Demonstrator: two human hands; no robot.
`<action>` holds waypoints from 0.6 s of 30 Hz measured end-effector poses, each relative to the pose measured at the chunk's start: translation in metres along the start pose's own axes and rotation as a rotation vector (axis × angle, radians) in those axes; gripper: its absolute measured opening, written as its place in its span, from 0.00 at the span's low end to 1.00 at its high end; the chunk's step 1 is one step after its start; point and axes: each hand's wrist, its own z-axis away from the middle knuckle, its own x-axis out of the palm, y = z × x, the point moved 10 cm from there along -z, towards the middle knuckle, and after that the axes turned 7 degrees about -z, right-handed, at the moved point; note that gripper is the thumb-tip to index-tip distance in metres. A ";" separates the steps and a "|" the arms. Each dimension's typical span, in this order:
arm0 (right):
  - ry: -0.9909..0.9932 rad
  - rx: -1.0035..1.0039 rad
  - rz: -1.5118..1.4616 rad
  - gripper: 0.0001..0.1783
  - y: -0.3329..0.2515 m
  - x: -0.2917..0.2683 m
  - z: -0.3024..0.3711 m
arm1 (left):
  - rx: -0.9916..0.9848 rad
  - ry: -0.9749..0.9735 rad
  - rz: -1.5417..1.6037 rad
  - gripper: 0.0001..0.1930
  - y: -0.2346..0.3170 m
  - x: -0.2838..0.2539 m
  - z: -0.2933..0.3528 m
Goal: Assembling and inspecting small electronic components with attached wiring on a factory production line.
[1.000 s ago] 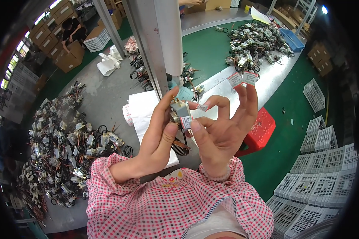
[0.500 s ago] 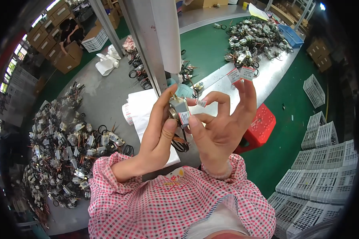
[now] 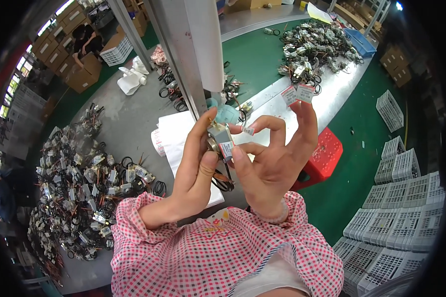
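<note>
My left hand (image 3: 195, 173) is closed around a small grey metal box part (image 3: 219, 132). The part has a round metal piece on its side, brass-coloured tips at the top and a black cable (image 3: 223, 182) hanging below. Against the lower face of the box lies a white printed label (image 3: 226, 149), with the thumb of my right hand (image 3: 270, 171) pressed at its edge. Another small label (image 3: 248, 130) clings to my right index fingertip. Two red-edged white labels (image 3: 304, 92) stick to the tips of my raised outer fingers.
Heaps of similar cabled parts lie on the left of the table (image 3: 91, 183) and at the far right (image 3: 312, 47). A metal post (image 3: 176, 54) rises ahead. White paper (image 3: 176, 143) lies beneath my hands. A red stool (image 3: 327, 156) and stacked grey crates (image 3: 386, 220) stand right.
The box part has tilted and shifted slightly left and down in my left hand. My right thumb has stayed at the label, and the index finger has moved slightly.
</note>
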 end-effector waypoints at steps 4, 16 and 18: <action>0.001 -0.009 0.024 0.49 -0.001 0.001 0.005 | -0.002 0.007 -0.021 0.26 0.000 0.001 0.004; -0.017 -0.131 0.121 0.47 -0.007 0.005 0.004 | 0.013 0.012 -0.048 0.26 0.003 -0.002 -0.001; -0.023 -0.227 0.159 0.47 -0.014 0.003 0.001 | 0.045 -0.004 -0.075 0.26 0.006 0.002 -0.004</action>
